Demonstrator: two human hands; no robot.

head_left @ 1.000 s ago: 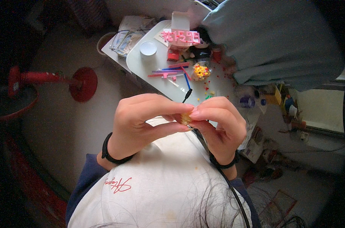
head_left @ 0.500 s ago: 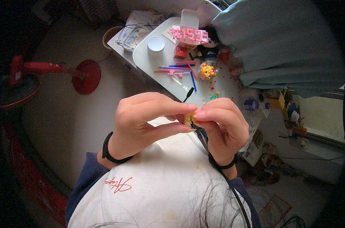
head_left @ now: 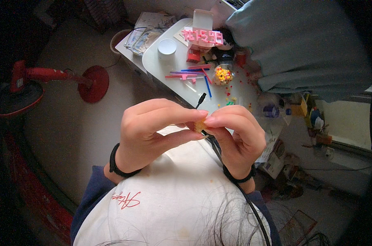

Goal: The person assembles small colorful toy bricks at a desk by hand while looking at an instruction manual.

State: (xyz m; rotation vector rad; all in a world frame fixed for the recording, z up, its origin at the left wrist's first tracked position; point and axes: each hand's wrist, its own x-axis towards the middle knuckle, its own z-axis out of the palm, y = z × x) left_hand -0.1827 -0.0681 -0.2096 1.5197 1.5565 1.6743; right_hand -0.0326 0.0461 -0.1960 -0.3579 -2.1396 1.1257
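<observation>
Both my hands meet in front of my white shirt (head_left: pixel 165 197), over the near edge of the white table. Between them is a small yellow bumpy piece (head_left: pixel 200 125), mostly covered by fingers, so its kind is unclear. My left hand (head_left: pixel 151 129) pinches its left side between thumb and fingertips. From the right, my right hand (head_left: pixel 240 135) pinches it with thumb and forefinger. A black cable (head_left: pixel 201 101) with a connector tip sticks up just beyond the fingertips.
On the white table (head_left: pixel 161 67) stand a white round tub (head_left: pixel 167 48), a clear container of yellow and red beads (head_left: pixel 223 76), coloured strips (head_left: pixel 188 74), a pink block display (head_left: pixel 202 37) and a doll (head_left: pixel 223 53). Loose beads lie around. A red fan (head_left: pixel 42 74) stands left; a curtain (head_left: pixel 304 45) hangs right.
The dark jagged gap seen across the yellow piece has narrowed, and its two sides now look pressed together. Both hands have shifted slightly left.
</observation>
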